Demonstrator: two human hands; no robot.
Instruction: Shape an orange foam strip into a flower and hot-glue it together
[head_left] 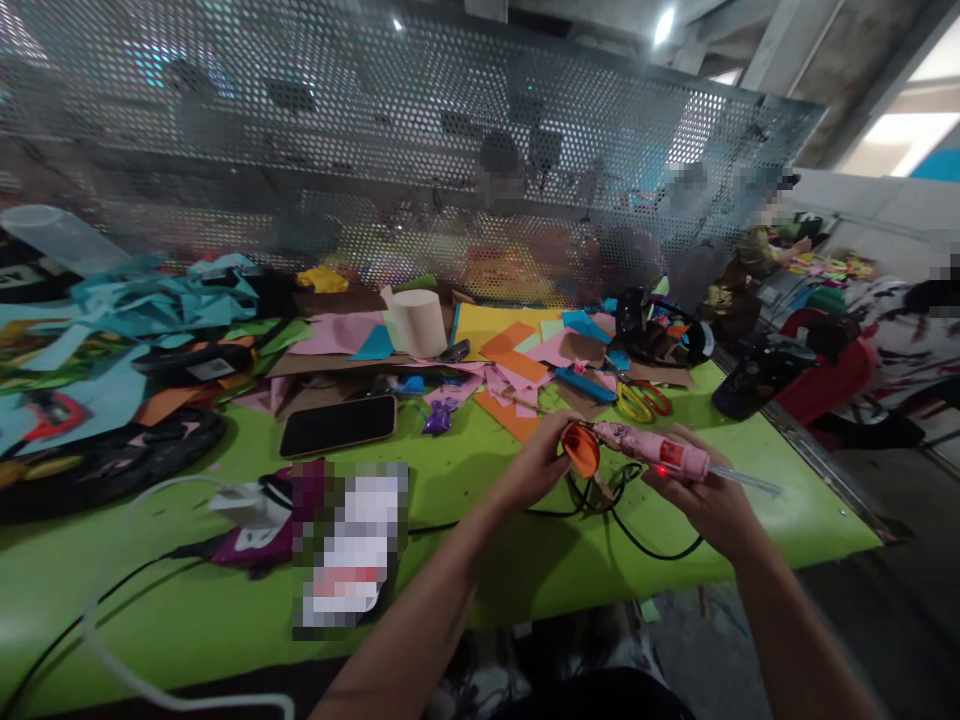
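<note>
My left hand (pixel 536 465) is closed on a rolled piece of orange paper (pixel 581 450), shaped like a small cone with its opening toward me. In my right hand (pixel 697 500) is a pink glue gun (pixel 652 447), its red light lit and a clear glue stick (pixel 750 482) sticking out of its back end. The gun's nozzle end points left and is close to the orange paper; whether they touch I cannot tell. Below both hands a black cord (pixel 660 553) loops over the green table (pixel 510 570).
A black phone (pixel 339 425), scissors (pixel 636 402), a paper roll (pixel 418 322) and coloured paper scraps (pixel 514 345) lie beyond my hands. To the left are a purple power strip (pixel 255 535) and a white cable (pixel 112 640). A perforated metal screen (pixel 420 130) stands behind; people sit at far right.
</note>
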